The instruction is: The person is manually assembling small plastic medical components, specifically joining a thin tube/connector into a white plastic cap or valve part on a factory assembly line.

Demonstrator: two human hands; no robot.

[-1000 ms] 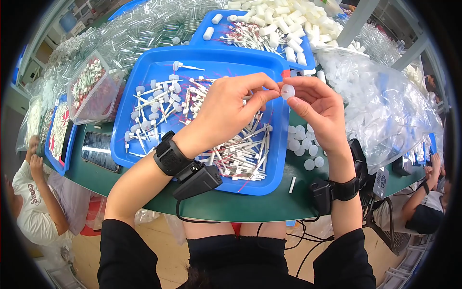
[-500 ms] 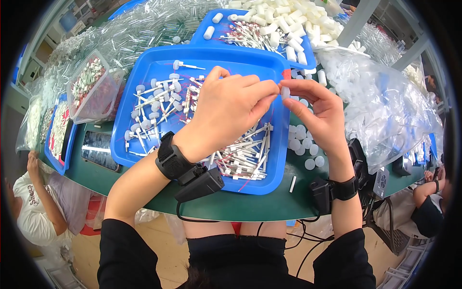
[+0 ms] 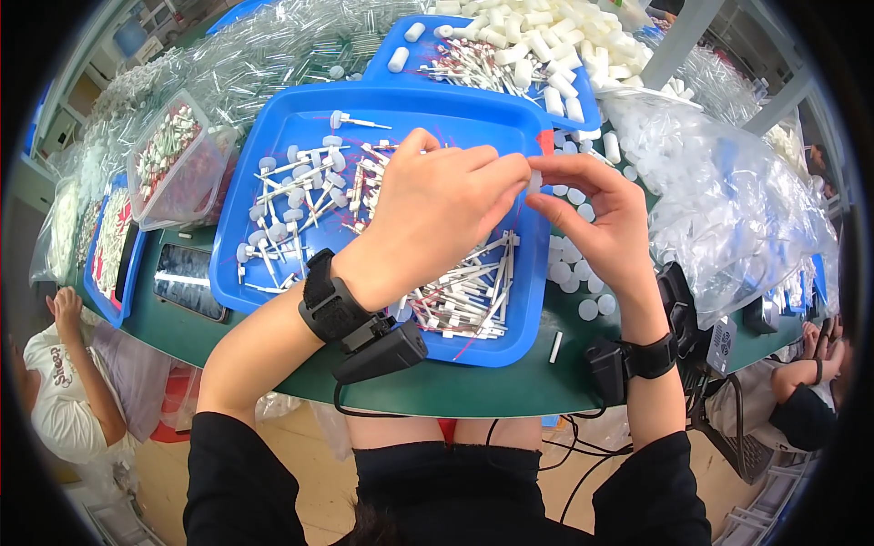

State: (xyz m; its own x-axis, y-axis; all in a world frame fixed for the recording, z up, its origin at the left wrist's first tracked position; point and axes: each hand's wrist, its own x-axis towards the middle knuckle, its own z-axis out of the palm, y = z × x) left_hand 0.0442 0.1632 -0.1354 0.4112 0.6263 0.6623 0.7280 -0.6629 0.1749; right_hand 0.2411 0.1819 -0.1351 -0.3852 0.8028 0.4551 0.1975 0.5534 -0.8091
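White plastic cap point(image 3: 535, 181) pinched between both hands, left point(image 3: 442, 214) and right point(image 3: 596, 214), above blue tray point(image 3: 273, 136).

We've got a tiny white cap point(image 3: 535, 181) pinched between our fingertips, right where both hands meet above the right edge of the big blue tray point(image 3: 273, 136). It's mostly hidden by fingers, so we can't tell how it's turned. Under our left hand, in the tray, lies a messy pile of thin white sticks with red ends point(image 3: 464, 296), lying flat and crisscrossed near the tray's front right corner. The tray's left half holds loose white capped swabs point(image 3: 291, 196), scattered, also flat, pointing every which way.
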